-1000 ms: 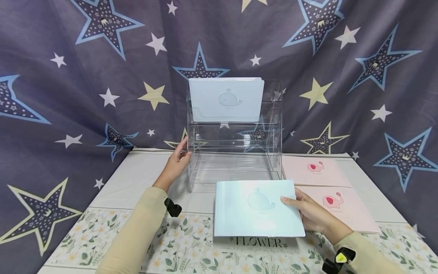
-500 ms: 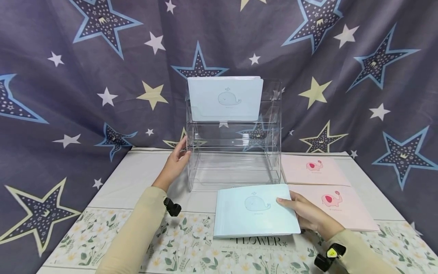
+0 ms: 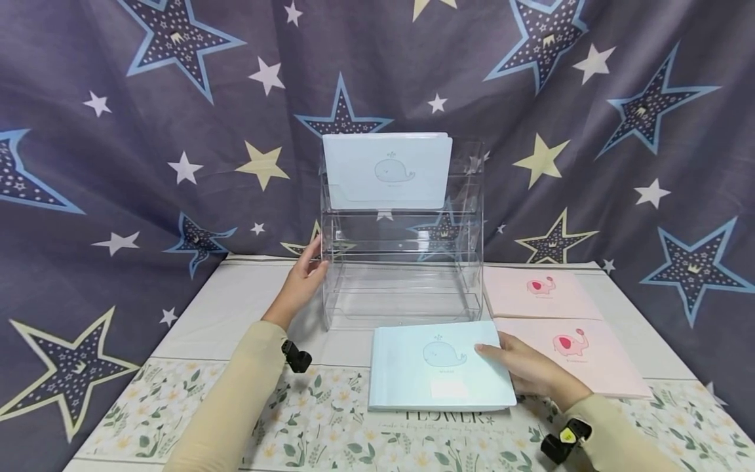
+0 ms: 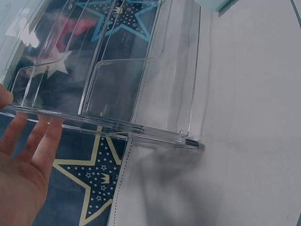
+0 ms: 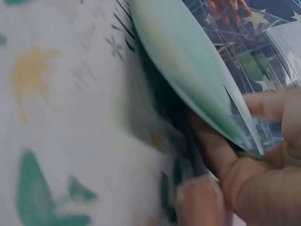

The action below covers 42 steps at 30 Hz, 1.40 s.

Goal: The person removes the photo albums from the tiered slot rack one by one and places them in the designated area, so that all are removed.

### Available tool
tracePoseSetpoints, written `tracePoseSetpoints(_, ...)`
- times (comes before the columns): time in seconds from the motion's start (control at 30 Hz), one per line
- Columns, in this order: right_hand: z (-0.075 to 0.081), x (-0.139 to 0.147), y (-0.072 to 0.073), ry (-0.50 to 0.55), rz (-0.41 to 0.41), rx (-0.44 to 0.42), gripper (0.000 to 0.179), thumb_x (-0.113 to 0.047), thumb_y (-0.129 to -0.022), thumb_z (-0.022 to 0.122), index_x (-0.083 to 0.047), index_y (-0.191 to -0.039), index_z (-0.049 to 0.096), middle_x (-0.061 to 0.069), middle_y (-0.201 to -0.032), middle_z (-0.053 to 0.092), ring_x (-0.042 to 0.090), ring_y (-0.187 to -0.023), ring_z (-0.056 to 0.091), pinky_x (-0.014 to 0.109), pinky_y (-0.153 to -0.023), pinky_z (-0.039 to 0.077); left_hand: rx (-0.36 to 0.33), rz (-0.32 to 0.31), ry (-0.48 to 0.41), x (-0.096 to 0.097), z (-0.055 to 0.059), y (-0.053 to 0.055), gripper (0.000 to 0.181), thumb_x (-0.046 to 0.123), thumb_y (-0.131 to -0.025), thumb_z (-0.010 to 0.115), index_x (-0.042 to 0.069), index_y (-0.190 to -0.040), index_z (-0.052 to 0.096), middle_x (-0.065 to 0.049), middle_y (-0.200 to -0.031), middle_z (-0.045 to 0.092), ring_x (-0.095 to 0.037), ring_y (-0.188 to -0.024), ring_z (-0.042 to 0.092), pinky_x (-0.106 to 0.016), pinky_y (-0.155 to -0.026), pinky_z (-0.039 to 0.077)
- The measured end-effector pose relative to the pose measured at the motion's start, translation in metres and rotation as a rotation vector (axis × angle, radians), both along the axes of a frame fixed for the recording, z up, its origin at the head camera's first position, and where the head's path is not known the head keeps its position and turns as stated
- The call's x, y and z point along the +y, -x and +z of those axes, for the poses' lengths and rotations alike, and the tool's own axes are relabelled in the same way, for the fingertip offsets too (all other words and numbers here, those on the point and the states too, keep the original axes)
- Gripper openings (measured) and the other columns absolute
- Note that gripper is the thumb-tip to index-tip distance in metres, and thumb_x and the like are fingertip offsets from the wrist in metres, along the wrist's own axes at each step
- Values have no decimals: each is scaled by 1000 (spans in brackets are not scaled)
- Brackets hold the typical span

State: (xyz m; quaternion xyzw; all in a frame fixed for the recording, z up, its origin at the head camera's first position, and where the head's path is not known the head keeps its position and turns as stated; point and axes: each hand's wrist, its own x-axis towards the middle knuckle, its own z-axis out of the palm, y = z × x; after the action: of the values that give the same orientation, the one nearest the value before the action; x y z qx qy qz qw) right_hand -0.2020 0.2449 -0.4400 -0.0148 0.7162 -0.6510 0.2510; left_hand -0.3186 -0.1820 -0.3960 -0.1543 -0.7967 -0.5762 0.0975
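Note:
My right hand [image 3: 525, 364] grips the right edge of a light blue whale-print booklet [image 3: 401, 367], thumb on top and fingers beneath. The right wrist view shows the booklet [image 5: 188, 61] edge-on and bowed, its layers parting near the fingers. It sits low over the floral cloth, in front of a clear tiered display rack [image 3: 407, 305]. At the rack's left side, my left hand [image 3: 301, 282] holds the side panel. Seen from the left wrist, the thumb is at one side of that panel and the fingers [image 4: 47, 146] at the other.
Whale-print booklets [image 3: 354, 170] stand in the rack's top tier. Two pink elephant-print booklets [image 3: 566, 295] lie to its right, one behind the other. A floral cloth [image 3: 318, 426] covers the table's front; a starry curtain [image 3: 248, 85] hangs behind.
My right hand has lowered the blue booklet toward the cloth and shifted it slightly left, laying it flatter. The left hand stays on the rack.

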Motion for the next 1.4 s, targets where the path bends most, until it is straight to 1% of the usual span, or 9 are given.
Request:
tracePoseSetpoints(0.1,5,5,-1,-63,9,-15,67,-23,-105,44,7,-155,10,25,-129,52,34,-107,61,51,-86,57,-6,1,3,0,0,0,64,9,-105,51,17,-162,21,-21,-152,38,-39,-127,50,-47,-103,48)
tracePoseSetpoints(0.23,10,12,3,-236,113,134,60,-17,-104,45,18,-148,23,26,-131,54,34,-112,59,48,-93,55,-15,-1,12,0,1,0,64,13,-106,52,18,-162,21,-20,-154,35,-40,-130,48,-49,-106,46)
tracePoseSetpoints(0.3,13,14,5,-356,160,249,55,-16,-103,51,21,-141,36,23,-117,61,30,-100,63,42,-86,57,-13,-4,14,0,1,0,64,13,-106,51,18,-162,20,-20,-155,35,-40,-131,47,-49,-106,45)
tracePoseSetpoints(0.43,18,15,7,-514,174,336,44,-19,-98,62,14,-125,54,10,-85,62,20,-68,56,33,-62,51,-10,-5,7,0,1,-1,64,12,-106,51,17,-162,21,-20,-155,35,-41,-130,48,-50,-105,46)
tracePoseSetpoints(0.67,22,11,7,-610,130,378,66,-21,-92,74,18,-135,44,15,-98,69,21,-63,64,35,-61,58,-24,-4,8,-1,3,-3,64,10,-106,50,16,-162,20,-20,-155,36,-40,-130,48,-49,-105,46)
tracePoseSetpoints(0.8,25,10,8,-676,126,400,75,-23,-89,78,19,-139,41,16,-97,70,20,-62,66,36,-64,59,-32,-12,28,4,16,-14,63,8,-106,49,10,-161,19,-25,-155,33,-45,-132,44,-52,-108,43)
tracePoseSetpoints(0.93,31,12,7,-675,111,394,72,-21,-88,79,18,-138,46,14,-95,72,20,-64,68,38,-67,60,-11,-12,54,9,30,-25,62,3,-105,49,1,-159,19,-30,-153,32,-49,-132,43,-52,-109,41)
tracePoseSetpoints(1.13,38,20,9,-607,111,453,59,-19,-93,73,18,-132,52,7,-79,72,20,-67,69,39,-73,58,-11,-12,55,11,35,-30,61,2,-105,48,-1,-158,19,-29,-154,32,-48,-132,44,-50,-110,40)
tracePoseSetpoints(1.4,54,31,16,-513,94,500,48,-19,-100,64,14,-133,54,18,-95,73,24,-77,72,34,-71,61,-4,-18,33,6,23,-19,62,5,-105,49,2,-159,19,-29,-153,34,-48,-132,44,-52,-110,40)
